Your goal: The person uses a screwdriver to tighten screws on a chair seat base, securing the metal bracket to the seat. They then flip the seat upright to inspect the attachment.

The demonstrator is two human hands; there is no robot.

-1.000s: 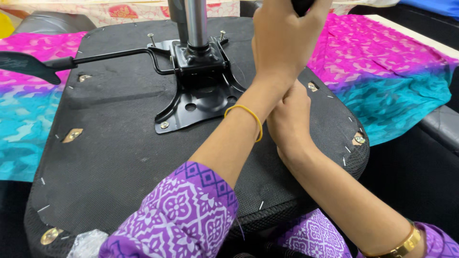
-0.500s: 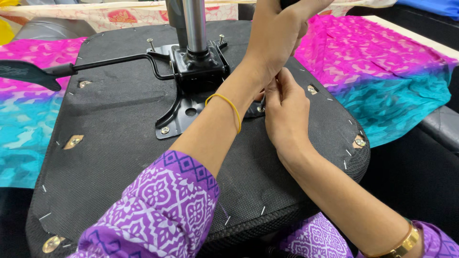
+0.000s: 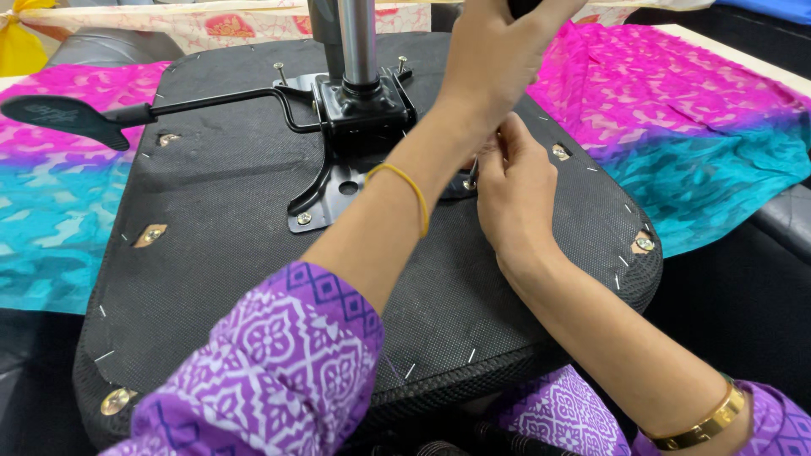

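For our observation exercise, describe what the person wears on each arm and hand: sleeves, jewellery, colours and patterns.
The left arm has a purple sleeve with a white geometric print and a thin yellow band at the wrist. The right arm has the same purple printed sleeve and a broad gold bangle. Both hands are bare; no rings show.

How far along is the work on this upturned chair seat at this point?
Looks done: the black mounting plate lies on the seat underside, with a screw head showing at its front-left corner. In hand: the right hand fingers a small part at the plate's right edge; the left hand grips something above. Left: two screws at the rear stand proud, not driven home.
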